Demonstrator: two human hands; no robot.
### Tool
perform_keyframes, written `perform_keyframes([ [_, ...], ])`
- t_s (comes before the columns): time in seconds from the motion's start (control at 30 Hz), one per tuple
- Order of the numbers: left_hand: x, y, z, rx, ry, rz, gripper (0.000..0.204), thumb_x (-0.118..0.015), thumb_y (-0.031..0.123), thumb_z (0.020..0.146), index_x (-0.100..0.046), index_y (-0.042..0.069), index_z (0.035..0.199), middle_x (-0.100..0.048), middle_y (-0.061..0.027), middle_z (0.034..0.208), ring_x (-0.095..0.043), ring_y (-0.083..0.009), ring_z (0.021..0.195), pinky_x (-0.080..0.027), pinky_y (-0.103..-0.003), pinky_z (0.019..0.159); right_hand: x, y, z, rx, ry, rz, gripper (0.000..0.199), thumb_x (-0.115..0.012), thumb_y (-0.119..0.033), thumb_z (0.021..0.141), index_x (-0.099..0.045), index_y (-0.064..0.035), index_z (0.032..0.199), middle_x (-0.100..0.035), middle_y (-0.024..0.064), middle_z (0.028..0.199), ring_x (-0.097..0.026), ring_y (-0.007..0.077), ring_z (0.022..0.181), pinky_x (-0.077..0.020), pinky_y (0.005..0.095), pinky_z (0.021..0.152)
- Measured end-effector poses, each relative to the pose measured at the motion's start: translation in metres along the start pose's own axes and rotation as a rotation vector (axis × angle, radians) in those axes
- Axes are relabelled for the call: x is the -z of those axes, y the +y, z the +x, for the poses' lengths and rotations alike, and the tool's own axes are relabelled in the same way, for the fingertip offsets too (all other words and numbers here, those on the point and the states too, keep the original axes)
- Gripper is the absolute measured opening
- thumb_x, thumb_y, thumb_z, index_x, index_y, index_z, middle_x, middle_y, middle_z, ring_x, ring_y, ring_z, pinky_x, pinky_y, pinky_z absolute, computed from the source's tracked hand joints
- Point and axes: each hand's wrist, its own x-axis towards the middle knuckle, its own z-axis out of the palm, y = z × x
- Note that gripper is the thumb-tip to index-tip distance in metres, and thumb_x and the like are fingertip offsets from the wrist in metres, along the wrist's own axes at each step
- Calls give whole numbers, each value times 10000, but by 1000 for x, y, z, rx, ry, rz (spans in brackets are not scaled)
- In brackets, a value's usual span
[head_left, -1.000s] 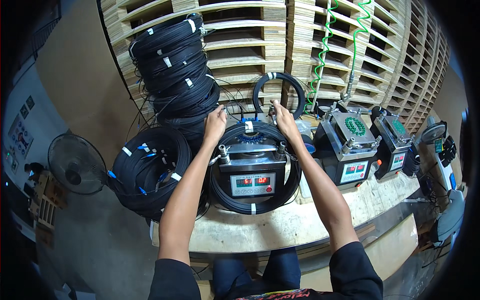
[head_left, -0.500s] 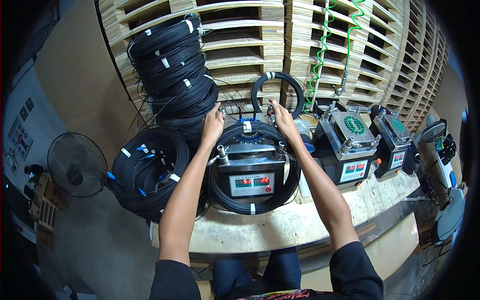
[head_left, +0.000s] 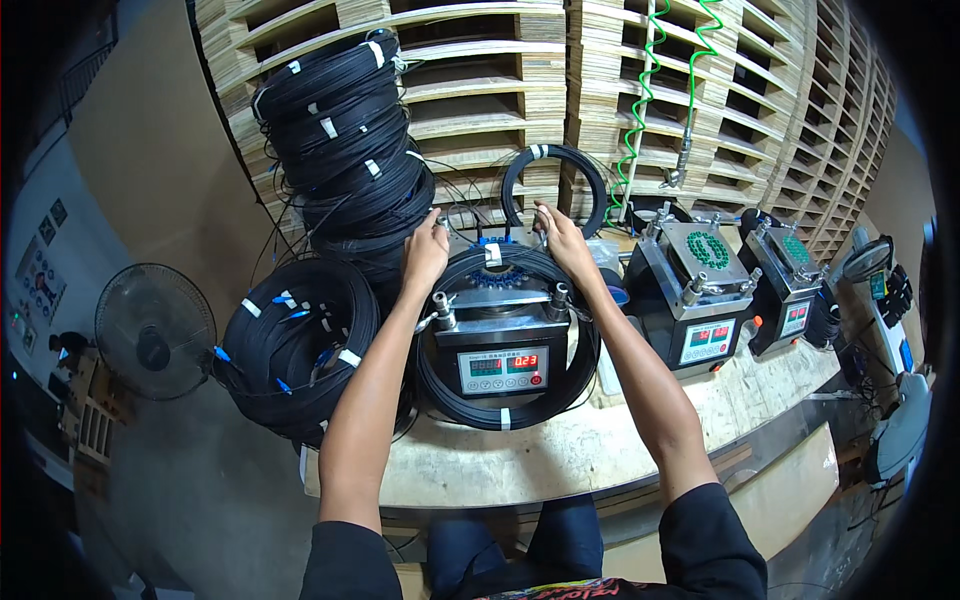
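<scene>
A black bench machine point(head_left: 502, 345) with a metal top and a lit red display stands in front of me on the table. A coil of black cable point(head_left: 508, 416) hangs around it, bound with white tape. Blue connectors point(head_left: 495, 240) sit at the back of its top. My left hand point(head_left: 427, 250) is closed around the metal post at the far left corner. At the far right corner, my right hand point(head_left: 563, 243) is closed on the matching post, largely hidden by the fingers. Two metal posts, left point(head_left: 443, 308) and right point(head_left: 561, 296), stand uncovered at the near corners.
Left of the machine lie a cable coil point(head_left: 255, 365) and a tall cable stack point(head_left: 340, 140). Two similar machines, one nearer point(head_left: 690, 290) and one farther point(head_left: 787, 275), stand to the right. Behind are wooden pallets point(head_left: 470, 90) and a hanging green air hose point(head_left: 697, 80).
The readout on the machine's display has changed. Both hands stay at the far corner posts, with only a slight shift of the fingers.
</scene>
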Motion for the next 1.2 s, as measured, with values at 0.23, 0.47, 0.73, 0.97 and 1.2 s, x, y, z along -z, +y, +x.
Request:
perform_keyframes([
  [0.23,5,12,-3,32,-61,-126,475,-475,261,972,-581,72,1394,-721,-215,896,-700,-404,881,-524,-457,845,3,-6,-3,-20,3,-34,432,-472,-373,1062,-609,-59,1324,-687,259,1132,-652,426,1114,-504,430,944],
  [0.47,-1,-6,3,26,10,0,495,-476,321,973,-574,103,1407,-725,-213,929,-696,-421,917,-521,-486,879,4,-23,-7,-45,-45,-100,420,-502,-352,1047,-624,-50,1312,-679,257,1167,-630,433,1151,-500,448,958],
  [0.73,4,13,-4,10,-16,-57,507,-514,233,982,-510,55,1456,-681,-149,750,-667,-263,708,-510,-379,758,2,6,2,28,-20,-47,392,-487,-277,1052,-590,-61,1362,-677,265,1166,-650,423,1124,-510,450,930],
  [0.97,2,5,-2,-12,32,-61,634,-546,209,972,-346,-19,1528,-677,-126,734,-654,-245,658,-514,-361,715,-1,-3,0,-37,18,-69,451,-466,-336,1084,-574,13,1350,-706,157,968,-658,222,905,-503,343,851],
  [1.2,0,4,1,84,21,-49,640,-478,286,991,-335,-43,1521,-715,-181,929,-691,-340,960,-490,-404,916,1,2,0,7,2,-105,432,-496,-329,1076,-578,-16,1362,-715,180,1008,-677,232,944,-508,346,872],
])
